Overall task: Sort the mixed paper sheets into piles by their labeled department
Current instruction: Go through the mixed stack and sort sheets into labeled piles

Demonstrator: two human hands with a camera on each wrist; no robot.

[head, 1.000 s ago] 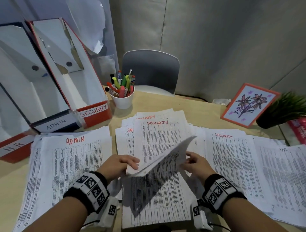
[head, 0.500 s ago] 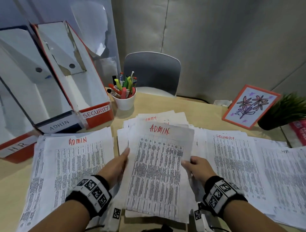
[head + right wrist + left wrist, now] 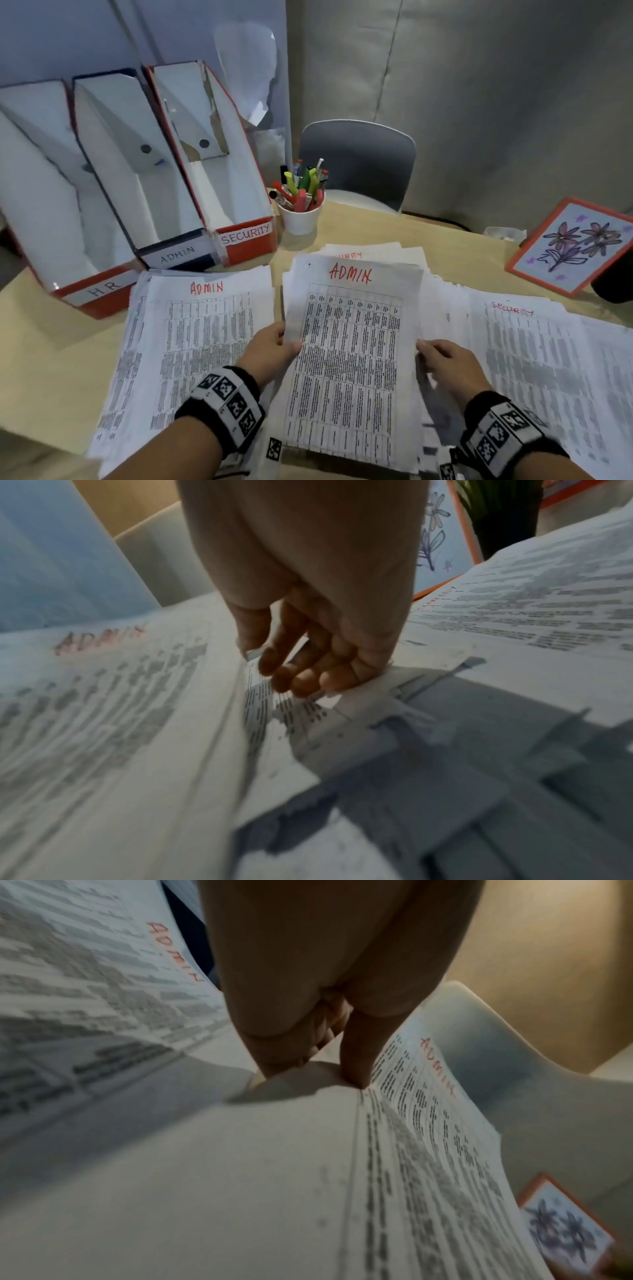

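A printed sheet headed ADMIN (image 3: 349, 359) is lifted slightly over the mixed middle pile (image 3: 376, 251), where a SECURITY heading peeks out behind it. My left hand (image 3: 274, 349) pinches the sheet's left edge. In the left wrist view the thumb (image 3: 356, 1056) lies on top of the sheet (image 3: 308, 1150) and the fingers are underneath. My right hand (image 3: 442, 359) hovers at the sheet's right edge, and its loosely curled fingers (image 3: 291, 674) grip nothing. The ADMIN pile (image 3: 198, 342) lies to the left, the SECURITY pile (image 3: 520, 359) to the right.
Three open file boxes stand at the back left, labelled HR (image 3: 96, 291), ADMIN (image 3: 178, 255) and SECURITY (image 3: 245, 234). A white cup of pens (image 3: 301, 219) stands beside them. A flower card (image 3: 575, 246) and a dark pot (image 3: 613, 281) are at the right, and a grey chair (image 3: 356, 161) is behind the desk.
The sheet was turned face up to show its ADMIN heading. My left hand went from flat beside it to pinching its left edge. My right hand has come off the right edge.
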